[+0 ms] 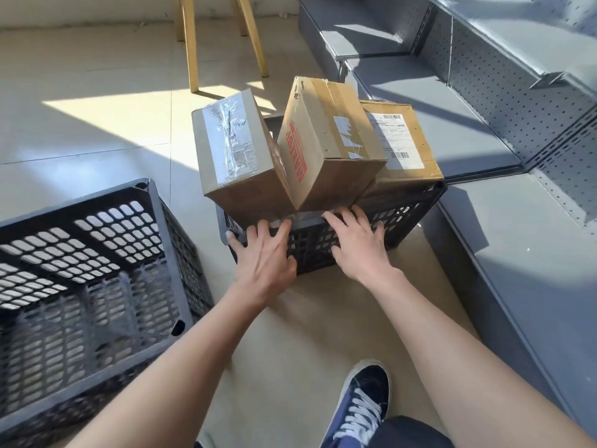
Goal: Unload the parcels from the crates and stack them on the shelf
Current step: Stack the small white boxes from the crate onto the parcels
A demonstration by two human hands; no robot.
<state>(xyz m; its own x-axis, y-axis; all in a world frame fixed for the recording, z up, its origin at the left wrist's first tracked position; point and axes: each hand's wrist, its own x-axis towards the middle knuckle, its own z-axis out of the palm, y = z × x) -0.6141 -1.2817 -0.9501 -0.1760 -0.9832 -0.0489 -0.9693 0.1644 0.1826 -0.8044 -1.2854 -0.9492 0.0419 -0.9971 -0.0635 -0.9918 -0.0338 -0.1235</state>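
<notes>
A dark plastic crate point(410, 208) stands on the floor in front of me, holding three cardboard parcels that stick out above its rim. The left parcel point(235, 156) has clear tape over its top. The middle parcel point(326, 147) leans on an edge and shows red lettering. The right parcel point(403, 140) carries a white shipping label. My left hand point(263, 257) lies flat against the crate's near wall, fingers spread up to the rim. My right hand point(358, 244) rests on the same wall, fingertips at the rim below the middle parcel. The grey metal shelf point(452, 124) stands to the right.
A second dark crate point(97, 270) with nothing visible inside sits at the left. Wooden chair legs point(190, 43) stand behind the parcels. My blue sneaker point(365, 405) is on the floor at the bottom. The shelf's low tiers run along the right side.
</notes>
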